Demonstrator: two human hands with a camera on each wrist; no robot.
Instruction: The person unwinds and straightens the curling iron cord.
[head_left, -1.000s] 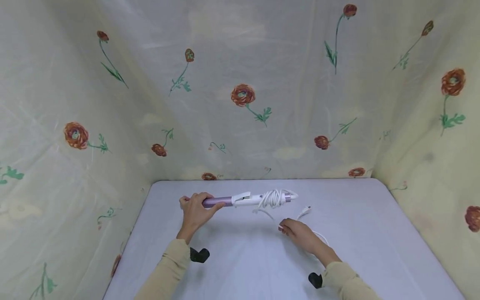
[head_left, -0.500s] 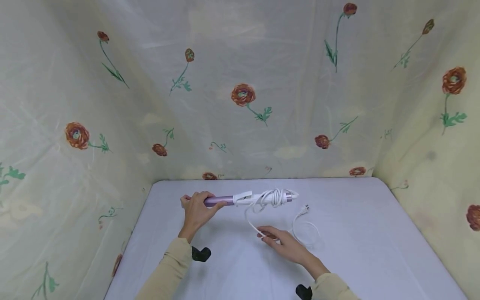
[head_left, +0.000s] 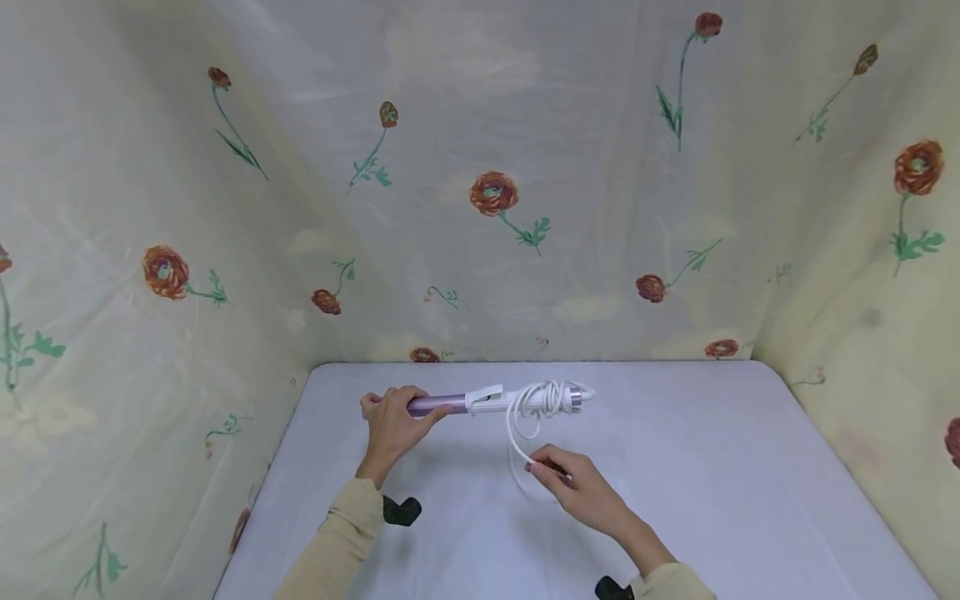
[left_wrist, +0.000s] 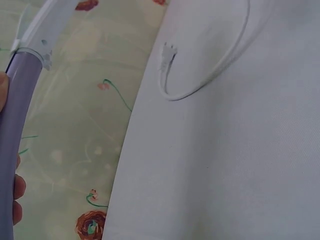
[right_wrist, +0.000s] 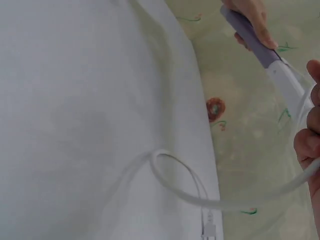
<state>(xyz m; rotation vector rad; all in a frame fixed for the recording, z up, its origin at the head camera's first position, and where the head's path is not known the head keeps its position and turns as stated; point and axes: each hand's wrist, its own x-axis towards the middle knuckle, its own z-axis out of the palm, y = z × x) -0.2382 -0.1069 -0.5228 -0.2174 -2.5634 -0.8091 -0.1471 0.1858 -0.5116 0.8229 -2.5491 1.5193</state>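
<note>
My left hand (head_left: 393,425) grips the purple barrel of a curling iron (head_left: 487,402), held level above the table. The iron's white handle points right, with its white cord (head_left: 553,398) wound round it in several turns. From those turns a loose loop hangs down to my right hand (head_left: 585,496), which pinches the cord between thumb and fingers below the handle. In the left wrist view the cord's free end shows a white plug (left_wrist: 169,54) near the table's edge. The plug is hidden in the head view.
The table (head_left: 735,467) has a pale cloth with rounded far corners. Floral-printed fabric (head_left: 585,125) hangs close behind it and along both sides. Black pieces (head_left: 402,511) sit by each sleeve at the wrists.
My right hand has moved left with the cord, which now hangs in a larger loop below the handle. The plug, earlier at right, has left the head view. The left hand stays put.
</note>
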